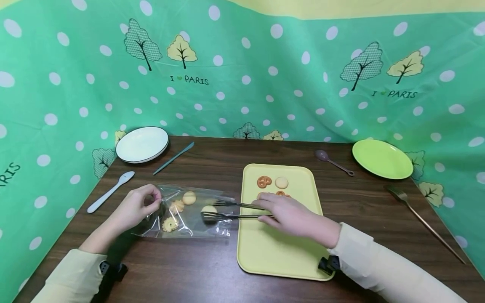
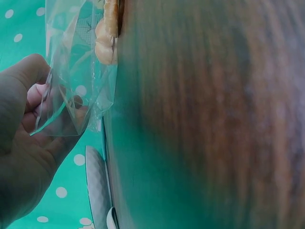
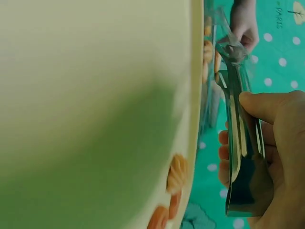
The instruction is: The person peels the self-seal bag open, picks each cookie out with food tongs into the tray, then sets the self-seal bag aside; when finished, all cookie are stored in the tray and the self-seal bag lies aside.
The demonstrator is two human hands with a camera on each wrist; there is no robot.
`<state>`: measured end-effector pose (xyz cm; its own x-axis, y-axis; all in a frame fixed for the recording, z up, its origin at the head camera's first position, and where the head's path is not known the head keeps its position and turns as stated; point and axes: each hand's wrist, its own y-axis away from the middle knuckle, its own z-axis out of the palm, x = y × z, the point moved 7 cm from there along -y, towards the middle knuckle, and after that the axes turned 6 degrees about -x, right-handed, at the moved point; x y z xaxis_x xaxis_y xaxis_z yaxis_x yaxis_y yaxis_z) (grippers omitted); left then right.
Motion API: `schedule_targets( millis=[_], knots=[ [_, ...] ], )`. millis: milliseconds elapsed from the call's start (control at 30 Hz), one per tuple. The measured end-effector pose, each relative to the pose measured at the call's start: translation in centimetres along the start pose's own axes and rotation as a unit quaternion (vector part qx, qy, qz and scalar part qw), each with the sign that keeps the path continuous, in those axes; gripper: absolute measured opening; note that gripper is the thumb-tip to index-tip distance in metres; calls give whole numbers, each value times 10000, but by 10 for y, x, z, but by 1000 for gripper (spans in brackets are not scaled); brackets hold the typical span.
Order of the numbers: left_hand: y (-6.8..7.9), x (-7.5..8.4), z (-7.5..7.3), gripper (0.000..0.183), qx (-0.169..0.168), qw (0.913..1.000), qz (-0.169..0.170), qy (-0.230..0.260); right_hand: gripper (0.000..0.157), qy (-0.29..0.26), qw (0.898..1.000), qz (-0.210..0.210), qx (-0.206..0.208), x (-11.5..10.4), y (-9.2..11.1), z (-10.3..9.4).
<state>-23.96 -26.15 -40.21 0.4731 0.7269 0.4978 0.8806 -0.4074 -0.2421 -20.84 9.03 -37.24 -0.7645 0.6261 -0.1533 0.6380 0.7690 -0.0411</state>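
A clear plastic bag (image 1: 189, 227) lies on the dark wood table with several cookies inside. My left hand (image 1: 136, 209) pinches its left end between thumb and fingers; the left wrist view shows the film (image 2: 66, 95) bunched at the fingertips. With my right hand (image 1: 289, 214) I hold black tongs (image 1: 248, 217), also visible in the right wrist view. Their slotted tips reach into the bag's right end, by a round pale cookie (image 1: 209, 210); whether they grip it I cannot tell. Under my right hand is a yellow tray (image 1: 280, 256) bearing pretzels (image 1: 264, 182) and a round cookie (image 1: 281, 182).
Back left are a white dish (image 1: 142, 144), a teal knife (image 1: 173, 158) and a pale blue spreader (image 1: 111, 192). On the right lie a purple spoon (image 1: 333, 162), a green plate (image 1: 382, 159) and a copper-handled fork (image 1: 428, 226). A green curtain (image 1: 246, 105) hangs behind.
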Motion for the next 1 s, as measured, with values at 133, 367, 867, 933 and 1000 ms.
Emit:
schedule_targets(
  millis=[133, 367, 867, 933, 1000],
  knots=[
    [-1, 0, -1, 20, -3, 10000, -28, 9, 38, -20, 9997, 177, 191, 11, 25, -10],
    [-3, 0, -1, 19, -3, 10000, -47, 5, 37, -64, 9973, 529, 510, 28, 76, -21],
    [-3, 0, -1, 19, -28, 9999, -145, -17, 37, 287, 9940, 992, 350, 41, 121, -14],
    [-4, 1, -1, 20, -33, 9999, -138, -20, 37, 248, 9942, 992, 330, 42, 122, -13],
    [-4, 1, 0, 20, -43, 9999, -142, -8, 38, 147, 9944, 997, 328, 43, 121, -14]
  ],
)
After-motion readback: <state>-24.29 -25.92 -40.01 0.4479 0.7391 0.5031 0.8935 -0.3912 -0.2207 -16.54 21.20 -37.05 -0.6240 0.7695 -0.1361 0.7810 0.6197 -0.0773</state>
